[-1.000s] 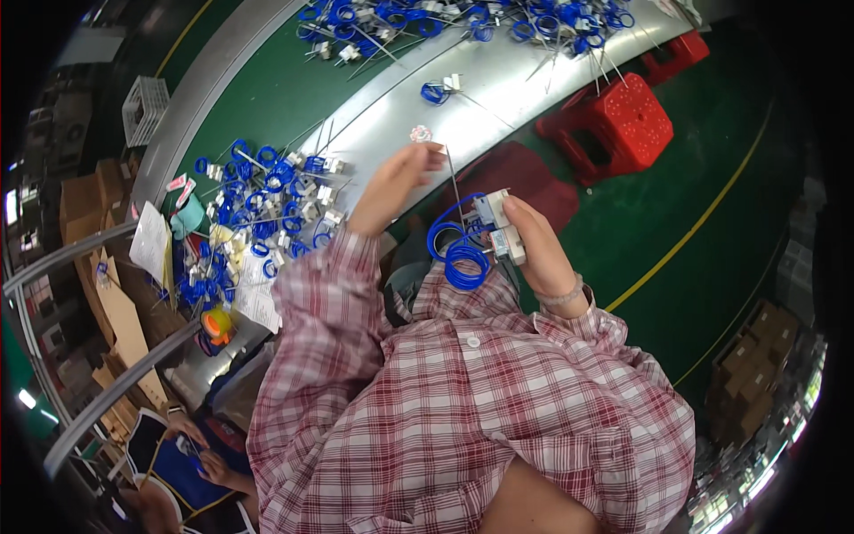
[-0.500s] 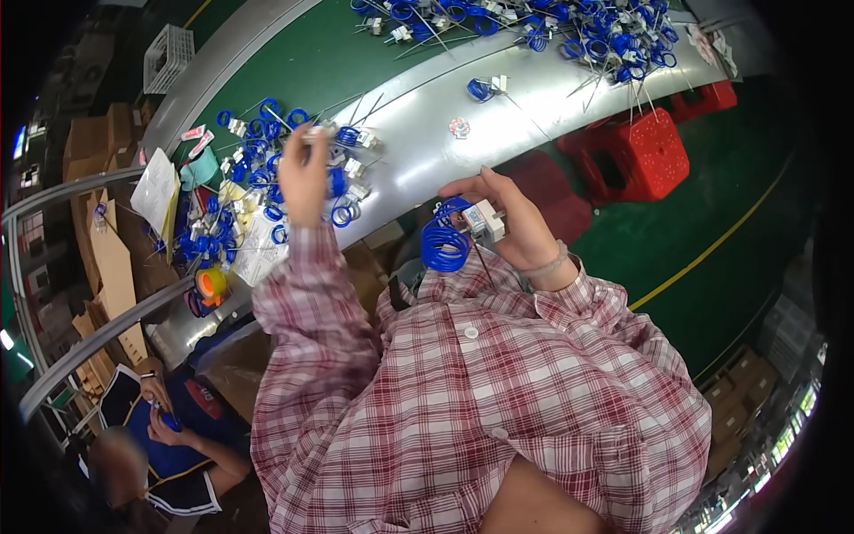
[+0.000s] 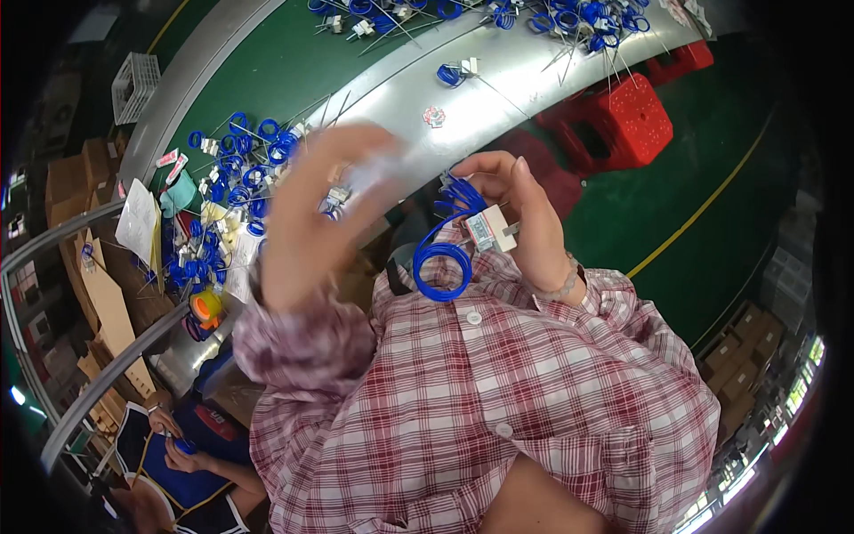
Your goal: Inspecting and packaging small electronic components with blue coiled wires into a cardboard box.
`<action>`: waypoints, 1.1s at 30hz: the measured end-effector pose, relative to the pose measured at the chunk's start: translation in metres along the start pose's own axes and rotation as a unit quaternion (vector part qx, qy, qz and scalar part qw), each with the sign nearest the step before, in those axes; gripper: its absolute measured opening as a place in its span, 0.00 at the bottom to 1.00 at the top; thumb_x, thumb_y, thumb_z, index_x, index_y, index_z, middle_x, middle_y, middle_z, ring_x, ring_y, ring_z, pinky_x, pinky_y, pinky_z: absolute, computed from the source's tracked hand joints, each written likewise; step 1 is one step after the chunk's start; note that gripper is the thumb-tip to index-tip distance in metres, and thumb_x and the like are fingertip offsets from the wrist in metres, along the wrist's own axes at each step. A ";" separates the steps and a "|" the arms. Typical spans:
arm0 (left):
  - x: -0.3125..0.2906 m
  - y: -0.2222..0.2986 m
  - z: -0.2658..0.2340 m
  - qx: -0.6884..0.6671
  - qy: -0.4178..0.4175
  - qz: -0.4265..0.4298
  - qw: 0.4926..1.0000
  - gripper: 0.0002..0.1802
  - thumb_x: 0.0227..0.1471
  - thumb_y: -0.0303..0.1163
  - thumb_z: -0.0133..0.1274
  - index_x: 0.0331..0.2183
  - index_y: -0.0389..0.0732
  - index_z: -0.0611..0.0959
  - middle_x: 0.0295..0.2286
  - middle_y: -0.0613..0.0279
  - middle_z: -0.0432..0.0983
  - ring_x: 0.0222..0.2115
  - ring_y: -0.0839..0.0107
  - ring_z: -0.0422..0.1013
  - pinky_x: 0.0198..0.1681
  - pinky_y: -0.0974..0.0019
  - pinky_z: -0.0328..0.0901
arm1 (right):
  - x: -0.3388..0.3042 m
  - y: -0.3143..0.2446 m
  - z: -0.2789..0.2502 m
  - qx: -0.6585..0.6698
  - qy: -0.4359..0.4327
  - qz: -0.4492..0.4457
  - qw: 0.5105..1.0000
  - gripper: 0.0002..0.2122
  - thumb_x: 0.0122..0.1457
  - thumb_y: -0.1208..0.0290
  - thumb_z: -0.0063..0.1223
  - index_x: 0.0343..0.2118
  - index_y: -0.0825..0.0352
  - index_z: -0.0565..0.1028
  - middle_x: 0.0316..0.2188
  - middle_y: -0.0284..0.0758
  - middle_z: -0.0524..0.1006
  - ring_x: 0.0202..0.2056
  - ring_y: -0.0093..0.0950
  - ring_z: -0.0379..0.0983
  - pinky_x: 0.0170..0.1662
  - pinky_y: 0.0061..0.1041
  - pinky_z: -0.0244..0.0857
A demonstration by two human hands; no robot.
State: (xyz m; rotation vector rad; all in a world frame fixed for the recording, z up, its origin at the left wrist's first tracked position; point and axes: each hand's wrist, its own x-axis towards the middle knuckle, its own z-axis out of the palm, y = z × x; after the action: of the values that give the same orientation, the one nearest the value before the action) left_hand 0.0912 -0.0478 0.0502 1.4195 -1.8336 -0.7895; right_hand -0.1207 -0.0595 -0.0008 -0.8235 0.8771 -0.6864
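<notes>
My right hand (image 3: 538, 227) is closed round a white thermostat (image 3: 491, 229) with a blue coiled capillary tube (image 3: 442, 271). One loop of the coil hangs in front of my shirt, and more blue windings lie by the fingertips. My left hand (image 3: 311, 214) is smeared by motion, raised between the near pile and the right hand. A pale blurred thing (image 3: 381, 173) shows between its fingers, its kind not clear. Beyond and left of that hand lies a pile of similar blue-coiled thermostats (image 3: 238, 169), partly hidden by the hand.
More thermostats (image 3: 587, 22) are heaped at the far side of the bench (image 3: 400, 93), and a single one (image 3: 454, 74) lies apart. Red stools (image 3: 633, 125) stand beyond its right edge. Papers (image 3: 138, 222) and orange tape (image 3: 206, 307) are at left; a co-worker (image 3: 196, 463) sits lower left.
My left hand has come away from the near pile toward the right hand, with a pale thing at its fingers. In the right hand the thermostat has turned and its blue loop hangs lower.
</notes>
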 end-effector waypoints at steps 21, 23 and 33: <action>-0.032 0.071 0.077 0.017 -0.060 0.138 0.988 0.15 0.36 0.17 0.56 0.32 0.32 0.77 0.30 0.55 0.70 0.30 0.60 0.68 0.32 0.64 0.64 | -0.067 -0.006 -0.017 -0.059 0.048 -0.153 0.985 0.21 0.63 0.54 0.28 0.43 0.71 0.61 0.32 0.36 0.72 0.33 0.18 0.67 0.38 0.15 0.59; -0.032 0.073 0.079 0.019 -0.065 0.147 0.987 0.15 0.36 0.17 0.56 0.32 0.32 0.77 0.30 0.55 0.70 0.30 0.60 0.68 0.32 0.64 0.64 | -0.070 -0.003 -0.018 -0.059 0.059 -0.159 0.984 0.20 0.63 0.56 0.28 0.43 0.71 0.61 0.31 0.36 0.72 0.33 0.18 0.67 0.38 0.15 0.59; -0.043 0.070 0.085 -0.005 -0.089 0.137 0.987 0.12 0.35 0.17 0.56 0.29 0.33 0.77 0.30 0.56 0.70 0.30 0.60 0.68 0.31 0.65 0.64 | -0.076 0.008 -0.017 -0.025 0.071 -0.165 0.983 0.16 0.64 0.61 0.30 0.42 0.71 0.62 0.29 0.34 0.72 0.31 0.16 0.65 0.36 0.14 0.58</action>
State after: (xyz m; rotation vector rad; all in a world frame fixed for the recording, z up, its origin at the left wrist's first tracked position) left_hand -0.0094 0.0146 0.0499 1.0876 -2.1022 -0.8026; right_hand -0.1703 -0.0008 0.0151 -0.9848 0.8980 -1.0272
